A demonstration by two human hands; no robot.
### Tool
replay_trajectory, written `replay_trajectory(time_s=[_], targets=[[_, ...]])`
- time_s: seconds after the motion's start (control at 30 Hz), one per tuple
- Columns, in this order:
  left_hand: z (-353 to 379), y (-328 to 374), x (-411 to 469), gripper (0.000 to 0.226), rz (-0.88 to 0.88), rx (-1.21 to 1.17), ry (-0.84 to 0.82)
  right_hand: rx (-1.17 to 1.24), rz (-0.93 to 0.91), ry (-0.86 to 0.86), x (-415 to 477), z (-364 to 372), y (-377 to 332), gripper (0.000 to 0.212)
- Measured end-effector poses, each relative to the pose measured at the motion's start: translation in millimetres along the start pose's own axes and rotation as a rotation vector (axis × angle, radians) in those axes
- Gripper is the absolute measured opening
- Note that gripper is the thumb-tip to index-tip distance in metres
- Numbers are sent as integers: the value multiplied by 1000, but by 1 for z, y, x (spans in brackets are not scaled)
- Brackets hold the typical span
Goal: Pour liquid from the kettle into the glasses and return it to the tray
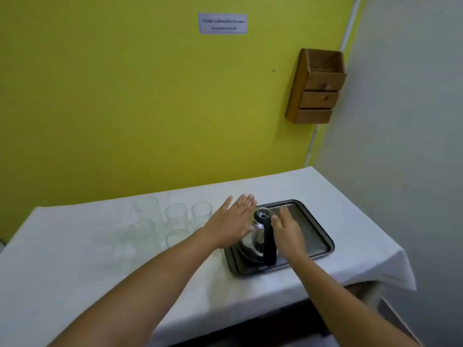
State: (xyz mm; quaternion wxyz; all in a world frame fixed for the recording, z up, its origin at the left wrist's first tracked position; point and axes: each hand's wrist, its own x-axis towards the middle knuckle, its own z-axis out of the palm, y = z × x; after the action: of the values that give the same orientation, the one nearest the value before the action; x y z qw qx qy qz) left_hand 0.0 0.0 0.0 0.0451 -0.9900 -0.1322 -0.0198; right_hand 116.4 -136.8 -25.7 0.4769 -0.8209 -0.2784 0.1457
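Observation:
A steel kettle (251, 242) with a black lid and black handle stands upright on the left part of a dark metal tray (310, 229). My left hand (231, 220) is flat and open just left of the kettle, fingers spread over its side. My right hand (288, 230) is open on the kettle's right, beside the handle, holding nothing. Several clear glasses stand in two rows left of the tray, such as one glass (176, 213) in the back row and another glass (141, 230) in front; my left hand hides part of the nearest ones.
The table (75, 271) wears a white cloth and stands against a yellow wall. Its right edge drops off just past the tray. A wooden drawer box (317, 88) hangs on the wall above, next to a white printed sign (222, 23).

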Motion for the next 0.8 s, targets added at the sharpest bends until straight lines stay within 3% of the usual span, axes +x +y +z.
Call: replay_trajectory(time_s=[0.17, 0.3, 0.5, 0.63, 0.8], targets=[[24, -1, 7, 92, 149, 111, -85, 170, -39, 52, -36, 16, 17, 28], [36, -4, 11, 99, 169, 111, -75, 215, 14, 70, -44, 30, 27, 38], [42, -6, 21, 114, 220, 95, -68, 344, 132, 214, -50, 51, 31, 29], [36, -10, 38, 111, 316, 92, -66, 465, 236, 300, -44, 59, 25, 16], [36, -7, 55, 88, 443, 81, -26, 618, 257, 390, -35, 65, 24, 10]])
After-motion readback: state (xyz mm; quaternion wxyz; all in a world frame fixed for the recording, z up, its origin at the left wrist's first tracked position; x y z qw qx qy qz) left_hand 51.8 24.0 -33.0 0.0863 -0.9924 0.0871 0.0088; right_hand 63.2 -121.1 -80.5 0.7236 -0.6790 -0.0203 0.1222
